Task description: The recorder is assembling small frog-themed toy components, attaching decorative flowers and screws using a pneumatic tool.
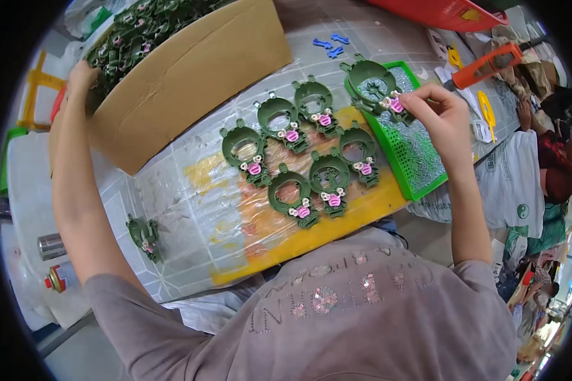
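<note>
My right hand (pixel 440 114) pinches a dark green plastic part (pixel 370 75) by its lower end, beside a pink and cream piece (pixel 397 103). That part is above a green basket (pixel 397 149) of small silvery pieces, too fine to make out. To its left, several matching green parts (pixel 329 171), each with a pink and cream piece, lie in two rows on the table. My left hand (pixel 82 79) reaches over the edge of a cardboard box (pixel 197 82) heaped with green parts (pixel 149 38); its fingers are mostly hidden.
A lone green part (pixel 144 238) lies at the table's left. Small blue pieces (pixel 330 46) lie beyond the rows. An orange-handled tool (pixel 489 66) and yellow scissors (pixel 486 108) are at the right. A spray can (pixel 60 277) stands far left. A red tub (pixel 445 13) is behind.
</note>
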Tool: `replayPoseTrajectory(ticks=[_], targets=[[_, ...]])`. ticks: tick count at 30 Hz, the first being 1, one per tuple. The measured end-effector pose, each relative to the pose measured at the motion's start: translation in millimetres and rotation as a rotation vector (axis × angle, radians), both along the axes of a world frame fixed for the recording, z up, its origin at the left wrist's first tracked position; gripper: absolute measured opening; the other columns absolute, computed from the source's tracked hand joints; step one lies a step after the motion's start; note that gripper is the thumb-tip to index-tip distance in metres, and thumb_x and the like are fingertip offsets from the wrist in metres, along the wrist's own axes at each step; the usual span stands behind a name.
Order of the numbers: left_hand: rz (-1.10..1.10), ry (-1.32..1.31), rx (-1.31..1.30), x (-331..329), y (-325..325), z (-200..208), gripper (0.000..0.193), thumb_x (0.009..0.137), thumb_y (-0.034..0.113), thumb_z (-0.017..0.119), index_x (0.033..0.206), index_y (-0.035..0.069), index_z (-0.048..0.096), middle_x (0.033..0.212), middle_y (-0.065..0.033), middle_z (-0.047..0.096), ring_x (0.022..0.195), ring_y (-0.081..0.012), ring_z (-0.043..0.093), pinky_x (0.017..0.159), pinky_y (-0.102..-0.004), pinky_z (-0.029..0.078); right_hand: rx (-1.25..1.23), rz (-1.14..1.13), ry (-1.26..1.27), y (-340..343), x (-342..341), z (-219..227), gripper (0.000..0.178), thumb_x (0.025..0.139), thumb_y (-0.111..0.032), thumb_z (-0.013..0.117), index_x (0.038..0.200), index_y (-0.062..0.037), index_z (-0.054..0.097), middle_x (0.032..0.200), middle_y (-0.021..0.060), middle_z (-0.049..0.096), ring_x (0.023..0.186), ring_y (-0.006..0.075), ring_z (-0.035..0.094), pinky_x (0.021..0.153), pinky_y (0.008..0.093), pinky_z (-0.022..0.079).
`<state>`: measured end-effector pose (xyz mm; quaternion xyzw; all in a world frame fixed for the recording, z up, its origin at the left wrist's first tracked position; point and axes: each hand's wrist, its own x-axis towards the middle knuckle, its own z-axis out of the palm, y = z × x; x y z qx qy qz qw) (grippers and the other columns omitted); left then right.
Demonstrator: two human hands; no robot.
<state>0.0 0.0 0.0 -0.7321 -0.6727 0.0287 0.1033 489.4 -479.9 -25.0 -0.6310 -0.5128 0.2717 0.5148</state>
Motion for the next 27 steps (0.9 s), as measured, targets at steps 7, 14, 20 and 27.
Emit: replayPoseTrajectory(ticks=[7,14,20,27], targets=[[-0.055,-0.068,0.082,5.6,-7.3,-6.3,0.035,0.072,0.033,0.062,0.084,0.000,0.069,0.083,-0.0204,0.069,0.084,-0.0337,0.068,0.076,-0.0417,0.052,0.051,-0.073,-0.105,13.3,7.7,-16.3,0.018,0.080,-0.017,0.069,0.076,0.0001,0.067,0.065,-0.0040,0.058,0.059,0.0013,0.045,0.052,0.0199,0.032],[-0.003,-0.051,0.075,24.9,-18.5,-16.3,0.037,0.081,0.036,0.058,0.102,0.007,0.068,0.108,-0.0205,0.065,0.105,-0.0345,0.062,0.090,-0.0432,0.048,-0.004,-0.171,-0.304,23.4,-6.4,-25.7,0.021,0.078,-0.022,0.070,0.076,-0.0018,0.067,0.064,0.0005,0.060,0.060,0.0077,0.053,0.055,0.0243,0.040],[0.067,-0.111,0.204,28.5,-29.8,-22.8,0.031,0.085,0.036,0.056,0.103,0.014,0.069,0.110,-0.0163,0.066,0.105,-0.0328,0.062,0.087,-0.0454,0.049,-0.027,-0.280,-0.503,39.5,-9.8,-40.2,0.023,0.077,-0.028,0.069,0.075,-0.0050,0.068,0.067,0.0048,0.063,0.063,0.0175,0.062,0.057,0.0294,0.045],[-0.014,-0.164,0.392,28.0,-33.8,-0.8,0.033,0.085,0.039,0.053,0.099,0.014,0.071,0.103,-0.0183,0.066,0.099,-0.0355,0.063,0.085,-0.0464,0.049,0.129,-0.267,-0.476,45.4,-17.8,-38.0,0.022,0.078,-0.026,0.070,0.073,-0.0044,0.067,0.067,0.0045,0.062,0.060,0.0156,0.058,0.056,0.0291,0.043]])
